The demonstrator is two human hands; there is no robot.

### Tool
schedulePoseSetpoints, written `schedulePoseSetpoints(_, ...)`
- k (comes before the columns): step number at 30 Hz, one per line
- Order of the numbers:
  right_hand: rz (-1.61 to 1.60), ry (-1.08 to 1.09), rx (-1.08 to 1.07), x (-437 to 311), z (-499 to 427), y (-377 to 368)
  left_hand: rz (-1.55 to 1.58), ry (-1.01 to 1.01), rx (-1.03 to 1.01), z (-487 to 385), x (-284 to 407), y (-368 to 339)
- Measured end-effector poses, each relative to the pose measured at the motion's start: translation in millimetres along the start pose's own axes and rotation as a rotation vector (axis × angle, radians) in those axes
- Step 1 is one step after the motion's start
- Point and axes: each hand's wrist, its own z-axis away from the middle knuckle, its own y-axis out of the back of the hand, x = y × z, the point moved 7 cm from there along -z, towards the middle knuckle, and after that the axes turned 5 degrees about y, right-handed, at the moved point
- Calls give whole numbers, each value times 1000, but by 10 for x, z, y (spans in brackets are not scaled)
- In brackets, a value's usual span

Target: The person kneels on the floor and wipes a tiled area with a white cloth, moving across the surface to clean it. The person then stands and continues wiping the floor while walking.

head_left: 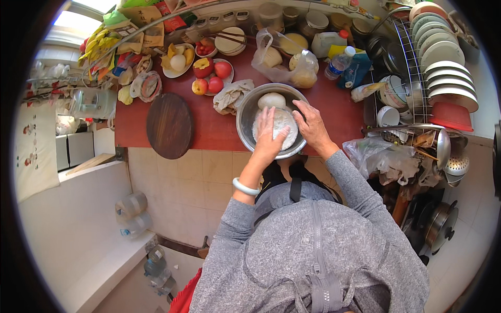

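Observation:
A metal bowl (243,135) stands at the front edge of the red tabletop (215,133). Inside it, a smooth ball of dough (271,101) rests against the far side, and white flour (287,122) lies nearer, seemingly in a smaller round vessel whose rim is partly hidden. My left hand (270,135), with a pale bangle at the wrist, is spread over the flour; whether its fingertips touch it I cannot tell. At the bowl's right rim is my right hand (313,127), its fingers apart and slightly curled, with nothing visible between them.
A round dark wooden board (170,126) lies to the left, near the table edge. Behind the bowl are a crumpled cloth (233,97), a plastic bag of round food (270,58) and a plate of red fruit (229,78). A wire dish rack (409,58) with plates stands at the right.

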Motion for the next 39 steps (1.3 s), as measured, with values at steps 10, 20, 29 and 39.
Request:
schedulePoseSetpoints(10,-241,263,-95,-725,130,-91,-1166,-145,233,16,202,-247)
schedulePoseSetpoints(20,-203,338,-94,-668,34,-35,-1065,-186,195,85,257,-355)
schedulePoseSetpoints(29,-277,209,-132,-474,-109,-84,-1278,-255,177,173,251,-408)
schedulePoseSetpoints(39,-247,128,-8,-612,-160,-171,-1253,-439,87,103,149,-178)
